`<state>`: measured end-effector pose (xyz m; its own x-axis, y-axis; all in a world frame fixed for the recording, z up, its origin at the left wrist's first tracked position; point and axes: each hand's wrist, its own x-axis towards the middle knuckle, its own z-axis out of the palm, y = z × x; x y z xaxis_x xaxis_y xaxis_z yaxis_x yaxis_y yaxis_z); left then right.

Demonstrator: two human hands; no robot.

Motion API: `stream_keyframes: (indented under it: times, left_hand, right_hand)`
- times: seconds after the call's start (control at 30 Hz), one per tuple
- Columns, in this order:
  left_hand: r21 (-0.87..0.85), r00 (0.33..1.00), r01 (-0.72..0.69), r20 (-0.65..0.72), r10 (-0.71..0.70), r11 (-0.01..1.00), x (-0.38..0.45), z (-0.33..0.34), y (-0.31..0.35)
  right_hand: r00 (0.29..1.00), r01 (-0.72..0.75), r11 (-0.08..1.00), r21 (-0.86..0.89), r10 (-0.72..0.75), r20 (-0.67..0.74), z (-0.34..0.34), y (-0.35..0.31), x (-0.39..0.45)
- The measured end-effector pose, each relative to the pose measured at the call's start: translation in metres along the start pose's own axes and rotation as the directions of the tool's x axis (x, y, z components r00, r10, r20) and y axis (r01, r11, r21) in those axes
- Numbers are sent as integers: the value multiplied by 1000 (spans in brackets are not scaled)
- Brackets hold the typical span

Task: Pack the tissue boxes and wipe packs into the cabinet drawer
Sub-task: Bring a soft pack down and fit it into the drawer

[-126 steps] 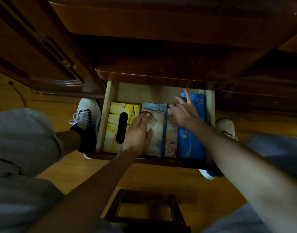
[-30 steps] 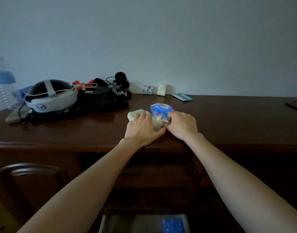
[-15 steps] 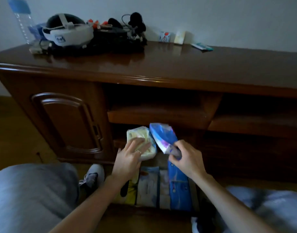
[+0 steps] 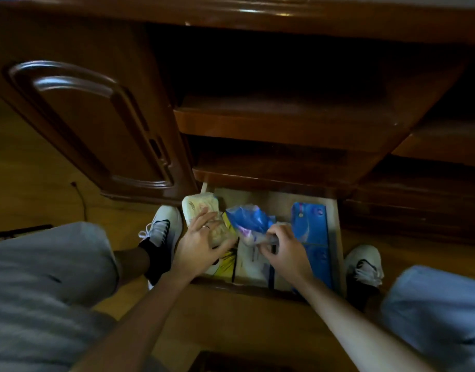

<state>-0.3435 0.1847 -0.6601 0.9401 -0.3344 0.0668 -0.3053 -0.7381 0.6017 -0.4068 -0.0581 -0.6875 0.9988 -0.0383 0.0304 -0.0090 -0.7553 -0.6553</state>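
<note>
Low centre of the frame, I note each hand gripping a soft pack directly over the open drawer point(image 4: 335, 237): left hand point(image 4: 201, 244) the cream pack point(image 4: 201, 210), right hand point(image 4: 284, 251) the blue pack point(image 4: 251, 221)

Two bare forearms, no sleeves. Thin ring point(image 4: 206, 227) on a finger of the left hand point(image 4: 198, 244); right hand point(image 4: 284, 251) unadorned. Grey shorts point(image 4: 43, 277) over both knees. White sneakers point(image 4: 162, 232) with black trim and white laces, black sock point(image 4: 155, 260) showing at the left ankle.

Two packs point(image 4: 201, 210) point(image 4: 251, 218) over open drawer point(image 4: 335, 232) — tissue box point(image 4: 311, 232) inside, right.
</note>
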Motion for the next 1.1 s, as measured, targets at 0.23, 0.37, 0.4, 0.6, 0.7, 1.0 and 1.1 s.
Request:
stream_keyframes:
  times: [0.23, 0.37, 0.4, 0.6, 0.7, 1.0, 1.1]
  left_hand:
    - [-134, 945, 282, -131, -299, 950, -6, -12, -32]
    - [-187, 923, 279, -218, -316, 942, -5, -15, -34]
    - [-223, 911, 294, -228, -343, 929, -1, -17, -34]
    - [-412, 802, 512, -84, -591, 754, 11, -16, -39]
    - [-426, 770, 558, -54, -635, 712, 11, -12, -44]
    - [-406, 784, 550, -50, -619, 730, 5, -10, -49]
    - [-423, 784, 542, -57, -618, 727, 6, -11, -48]
  right_hand:
    - [953, -295, 925, 239, 266, 146, 49, -25, 43]
    - [717, -694, 573, 436, 602, 350, 62, -29, 76]
    - [663, -741, 477, 471, 629, 405, 65, -27, 83]
    - [514, -706, 215, 675, 811, 279, 78, -8, 132]
    - [507, -761, 300, 575, 828, 240, 82, 2, 149]
    - [751, -610, 792, 21, 570, 333, 111, 1, 178]
    - [694, -626, 780, 16, 547, 469, 113, 2, 180]
